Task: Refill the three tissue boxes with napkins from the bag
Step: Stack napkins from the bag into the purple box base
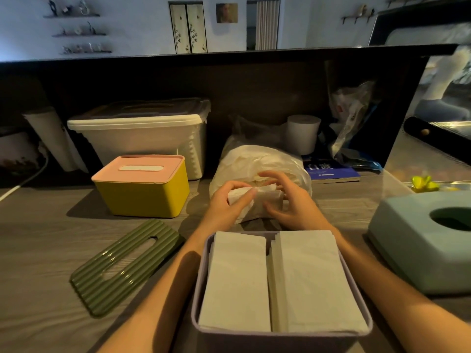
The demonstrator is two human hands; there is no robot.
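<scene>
Matt grey wood-grain worktop (46, 240); smooth plastic yellow box (145, 197) with pink lid (139, 168); ribbed green plastic lid (122, 266); soft white paper napkins (280, 281); thin, glossy, crinkled clear plastic bag (262, 161).

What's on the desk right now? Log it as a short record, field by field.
open box: purple box, two napkin stacks inside, lid off
green lid: flat on the desk, left of the purple box
yellow box: pink lid on
blue box: closed, at right
bag: behind the purple box
hands: left hand grips a napkin wad; right hand at the wad, grip unclear
</scene>
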